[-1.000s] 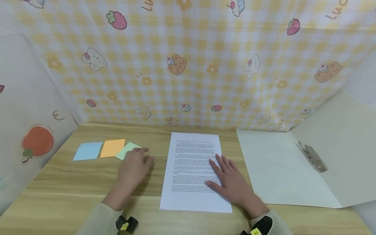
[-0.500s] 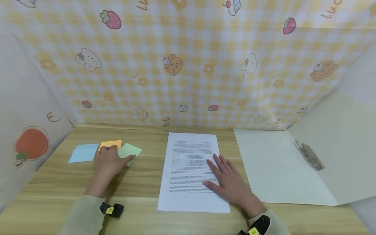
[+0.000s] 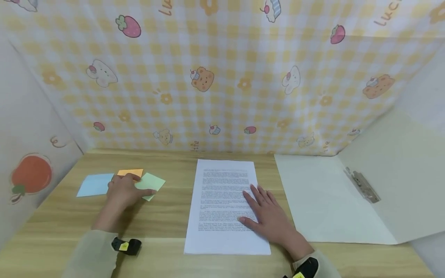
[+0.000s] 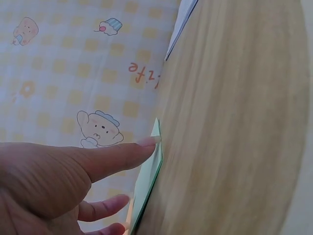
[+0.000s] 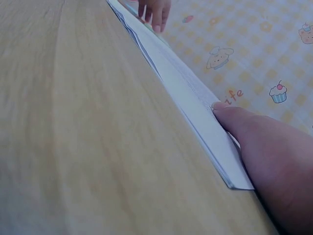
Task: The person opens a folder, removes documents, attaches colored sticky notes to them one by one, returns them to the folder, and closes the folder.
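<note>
In the head view my left hand (image 3: 124,190) reaches over the sticky notes at the left of the table. Its thumb touches the green sticky note (image 3: 150,184), which lies turned at an angle; the left wrist view shows that thumb stretched straight. The other fingers are over the orange sticky note (image 3: 130,172) and hide its near part. A blue sticky note (image 3: 94,185) lies to their left. My right hand (image 3: 272,218) rests with spread fingers on the right side of a stack of printed paper (image 3: 222,243) in the middle.
At the right lies an opened white folder (image 3: 323,200), its cover raised against the side wall, with a metal clip (image 3: 364,186) inside. A checked yellow cloth (image 3: 226,104) hangs behind the wooden table (image 3: 167,255).
My left hand has moved left from beside the green sticky note to over the orange one, its thumb now on the green. The right hand stays on the paper.
</note>
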The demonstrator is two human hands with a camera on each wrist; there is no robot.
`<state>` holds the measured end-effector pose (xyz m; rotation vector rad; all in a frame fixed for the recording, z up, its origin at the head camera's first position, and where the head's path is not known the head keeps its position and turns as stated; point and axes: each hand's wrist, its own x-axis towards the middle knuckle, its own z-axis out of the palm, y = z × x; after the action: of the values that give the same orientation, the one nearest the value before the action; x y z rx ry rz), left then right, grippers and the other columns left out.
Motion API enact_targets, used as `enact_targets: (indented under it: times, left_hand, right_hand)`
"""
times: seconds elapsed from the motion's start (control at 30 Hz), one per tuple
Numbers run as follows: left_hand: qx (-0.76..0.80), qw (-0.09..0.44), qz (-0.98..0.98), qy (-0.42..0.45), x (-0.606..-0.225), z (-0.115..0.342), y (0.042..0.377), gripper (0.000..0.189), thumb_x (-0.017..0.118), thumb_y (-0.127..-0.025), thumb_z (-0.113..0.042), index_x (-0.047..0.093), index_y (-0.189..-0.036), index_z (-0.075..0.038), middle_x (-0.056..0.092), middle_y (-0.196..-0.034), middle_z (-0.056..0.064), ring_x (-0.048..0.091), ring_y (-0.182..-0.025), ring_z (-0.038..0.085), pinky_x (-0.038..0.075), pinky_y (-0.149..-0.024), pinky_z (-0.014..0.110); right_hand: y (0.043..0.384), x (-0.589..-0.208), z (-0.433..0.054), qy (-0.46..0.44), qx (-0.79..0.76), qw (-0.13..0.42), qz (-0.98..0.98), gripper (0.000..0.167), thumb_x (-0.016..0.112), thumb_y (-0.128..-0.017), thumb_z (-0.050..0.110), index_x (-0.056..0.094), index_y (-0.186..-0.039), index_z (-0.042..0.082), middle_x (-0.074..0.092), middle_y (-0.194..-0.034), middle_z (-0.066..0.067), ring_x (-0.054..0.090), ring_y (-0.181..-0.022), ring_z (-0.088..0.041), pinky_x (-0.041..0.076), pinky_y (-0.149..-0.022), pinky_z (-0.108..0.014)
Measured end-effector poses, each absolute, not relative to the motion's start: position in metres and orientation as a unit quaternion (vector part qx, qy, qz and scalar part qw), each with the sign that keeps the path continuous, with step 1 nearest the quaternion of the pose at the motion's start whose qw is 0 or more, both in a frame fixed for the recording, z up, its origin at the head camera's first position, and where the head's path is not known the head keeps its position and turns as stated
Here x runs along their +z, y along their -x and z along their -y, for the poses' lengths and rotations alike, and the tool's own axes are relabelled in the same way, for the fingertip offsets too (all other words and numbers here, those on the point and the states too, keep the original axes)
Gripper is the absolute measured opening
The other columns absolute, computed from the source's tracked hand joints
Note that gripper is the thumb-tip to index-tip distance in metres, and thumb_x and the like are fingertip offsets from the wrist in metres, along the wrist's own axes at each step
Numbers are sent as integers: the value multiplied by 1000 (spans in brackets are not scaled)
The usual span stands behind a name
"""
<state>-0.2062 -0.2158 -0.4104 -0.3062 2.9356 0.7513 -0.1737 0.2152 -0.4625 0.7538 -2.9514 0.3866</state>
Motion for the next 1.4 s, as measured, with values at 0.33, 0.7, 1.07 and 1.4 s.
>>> enact_targets:
  times: [0.33, 0.7, 1.07, 1.4]
  left_hand:
    - [227, 46, -967, 103, -406, 211, 205, 97, 80, -80, -47, 40, -144, 14, 53, -134, 39, 45, -120, 58, 44, -90, 60]
    - [284, 17, -954, 90, -407, 202, 207, 86, 81, -82, -31, 41, -141, 16, 48, -132, 43, 48, -116, 54, 45, -92, 62]
    - [358, 16, -933, 42, -398, 197, 207, 58, 65, -97, -24, 50, -139, 13, 65, -117, 30, 61, -92, 30, 53, -71, 36]
    - [458, 52, -887, 6, -394, 186, 204, 56, 55, -95, -7, 44, -147, 8, 59, -112, 24, 56, -85, 21, 50, -58, 25]
  right_hand:
    - [173, -462, -215, -248, 122, 51, 960, 79, 51, -96, 64, 39, -157, 16, 27, -168, -14, 22, -156, -38, 21, -124, -61]
    - [173, -460, -217, -249, 118, 64, 959, 79, 54, -95, 64, 39, -157, 16, 28, -167, -14, 24, -156, -38, 22, -123, -61]
    - [172, -459, -214, -247, 120, 54, 960, 78, 52, -96, 64, 39, -157, 16, 27, -167, -13, 22, -156, -38, 21, -124, -61]
    - [172, -458, -213, -246, 116, 51, 961, 78, 52, -95, 64, 39, -157, 17, 27, -167, -13, 22, -156, -38, 21, -124, -61]
